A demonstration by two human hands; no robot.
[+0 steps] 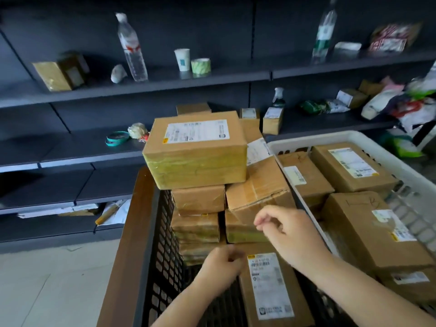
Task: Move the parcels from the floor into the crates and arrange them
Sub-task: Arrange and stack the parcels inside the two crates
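Note:
A black lattice crate [162,244] in the middle holds a stack of brown taped parcels. A large labelled parcel [195,149] lies on top of that stack. A long parcel [271,300] with a white label lies in the near part of the crate. My left hand [221,263] curls its fingers round that parcel's far left corner. My right hand [287,234] hovers above the parcel's far end, close to the stack. Its fingers are loosely curled and hold nothing. A white crate [354,135] to the right holds several more parcels.
Dark shelving [70,152] runs behind the crates. It carries water bottles [132,48], a paper cup [182,59], tape rolls [200,66], small boxes and bags. Pale floor [52,286] lies to the left. The two crates stand side by side, touching.

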